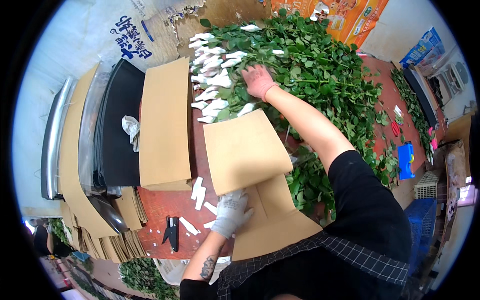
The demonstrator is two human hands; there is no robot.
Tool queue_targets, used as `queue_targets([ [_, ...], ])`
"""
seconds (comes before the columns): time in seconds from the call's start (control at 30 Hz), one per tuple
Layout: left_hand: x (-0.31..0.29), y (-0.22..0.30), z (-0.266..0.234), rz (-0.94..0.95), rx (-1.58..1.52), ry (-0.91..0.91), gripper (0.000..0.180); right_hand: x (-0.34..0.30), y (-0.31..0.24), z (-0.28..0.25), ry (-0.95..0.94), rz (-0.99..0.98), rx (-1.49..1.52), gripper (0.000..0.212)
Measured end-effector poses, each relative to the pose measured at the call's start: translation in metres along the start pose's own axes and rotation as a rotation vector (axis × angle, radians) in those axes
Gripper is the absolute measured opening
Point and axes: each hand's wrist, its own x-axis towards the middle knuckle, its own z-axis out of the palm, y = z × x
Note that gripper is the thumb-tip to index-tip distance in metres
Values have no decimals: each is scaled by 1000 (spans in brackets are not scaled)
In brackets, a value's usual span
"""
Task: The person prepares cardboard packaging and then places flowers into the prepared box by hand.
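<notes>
My left hand [232, 214], in a grey-white glove, grips a tan cardboard sheet [275, 220] near its left edge. The sheet's far part folds over in a raised flap [245, 145], and my fingertips are partly hidden beneath it. My right hand [258, 82], wearing a pink glove, is stretched out over the leafy green stems [310, 70], fingers apart and holding nothing. To its left lie several flower heads in white sleeves [215, 77], their stems pointing right.
A cardboard stack [165, 120] and black sheets [120, 125] stand on the left. A black stapler [171, 233] and loose white sleeves [198, 194] lie on the red table [152, 210]. Red-handled scissors [395, 129] and a blue box-shaped thing [405, 161] are at the right.
</notes>
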Motion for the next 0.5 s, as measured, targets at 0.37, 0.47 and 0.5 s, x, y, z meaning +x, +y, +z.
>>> queue_targets([
  [0.37,-15,-4,-27,164,-244,1,39,13,45,15,-104,100,243,32],
  [0.47,-18,25,-115,137,-571,-280,36,6,67,-24,11,119,421,38],
  [0.5,-9,24,-127,145,-564,-271,36,4,74,-35,1,160,467,38],
])
